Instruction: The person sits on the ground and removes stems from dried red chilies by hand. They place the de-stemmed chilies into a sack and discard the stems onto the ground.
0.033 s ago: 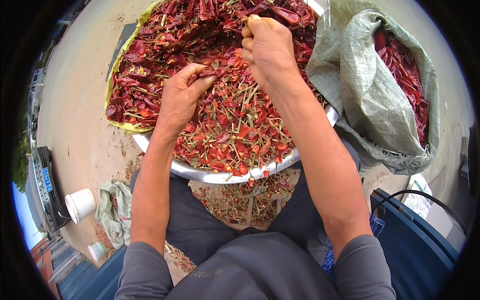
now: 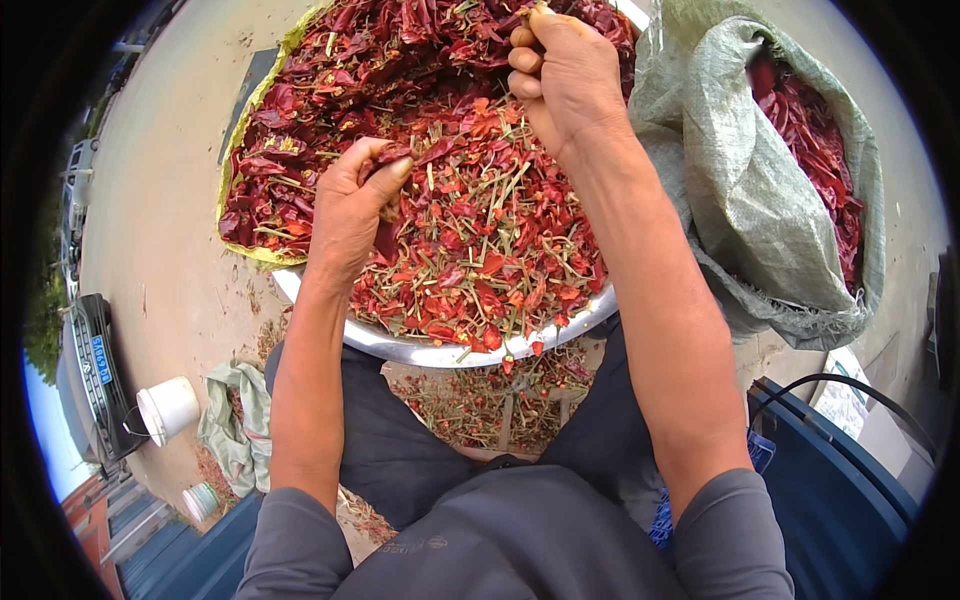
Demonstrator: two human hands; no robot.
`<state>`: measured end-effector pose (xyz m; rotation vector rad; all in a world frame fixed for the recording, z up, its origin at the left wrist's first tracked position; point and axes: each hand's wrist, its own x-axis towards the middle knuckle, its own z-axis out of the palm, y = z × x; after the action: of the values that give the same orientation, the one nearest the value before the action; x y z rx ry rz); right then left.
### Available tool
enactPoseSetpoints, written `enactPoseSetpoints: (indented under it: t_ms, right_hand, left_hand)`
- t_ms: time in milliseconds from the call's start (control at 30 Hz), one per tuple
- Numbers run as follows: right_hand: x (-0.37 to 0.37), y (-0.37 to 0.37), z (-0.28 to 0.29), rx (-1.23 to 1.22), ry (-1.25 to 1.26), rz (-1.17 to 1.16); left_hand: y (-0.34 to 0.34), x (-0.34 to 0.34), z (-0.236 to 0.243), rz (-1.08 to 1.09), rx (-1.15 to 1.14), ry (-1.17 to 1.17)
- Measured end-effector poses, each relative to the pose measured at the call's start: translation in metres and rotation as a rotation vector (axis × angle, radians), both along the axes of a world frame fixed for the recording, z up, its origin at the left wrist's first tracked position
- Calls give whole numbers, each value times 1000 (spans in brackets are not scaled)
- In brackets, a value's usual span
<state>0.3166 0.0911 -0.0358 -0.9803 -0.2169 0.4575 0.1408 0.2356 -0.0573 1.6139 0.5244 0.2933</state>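
Note:
A wide metal basin [image 2: 440,350] before me is heaped with red dried chilli pieces and pale stems [image 2: 480,290]. Over its left part, my left hand [image 2: 345,205] is closed, thumb against fingers, on a dark red dried chilli [image 2: 432,151]. Farther off and to the right, my right hand [image 2: 578,80] is held in a pinch above the far chillies; whatever lies between its fingertips is too small to make out. Behind both hands spreads a yellow-edged sack [image 2: 236,150] full of darker dried chillies [image 2: 385,60].
At the right stands a pale green woven sack [image 2: 745,180] with red chillies in its mouth. Stem scraps [image 2: 480,410] litter the ground between my legs. A white bucket [image 2: 168,410], another woven sack [image 2: 232,425] and a parked car [image 2: 95,370] are at the left; a blue container [image 2: 840,460] is lower right.
My right hand has moved farther away and to the right, staying pinched. My left hand has shifted slightly left and keeps its hold on the chilli.

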Motion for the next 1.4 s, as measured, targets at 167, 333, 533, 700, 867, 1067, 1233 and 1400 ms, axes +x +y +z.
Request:
enactPoseSetpoints:
  t_ms: [167,333,533,700,867,1067,1233,1400]
  right_hand:
    - [-15,-2,-9,-113,98,295]
    - [-14,-8,-14,-185,137,430]
    - [-17,-6,-17,-136,198,543]
    - [-22,-5,-14,-248,148,535]
    - [-44,9,-24,-600,-149,614]
    - [-59,24,-34,-674,-401,627]
    - [-58,22,-26,-652,-493,582]
    - [-62,26,-32,-585,-450,578]
  left_hand:
    - [57,-27,20,91,352,225]
    - [39,-36,-2,-338,1024,553]
    - [45,-31,-21,-382,1346,501]
    - [46,-22,-3,-139,983,378]
    - [36,-16,9,-37,362,183]
    - [17,-7,15,-91,258,94]
    - [19,-8,8,-37,58,13]
    - [24,-7,0,11,-138,-59]
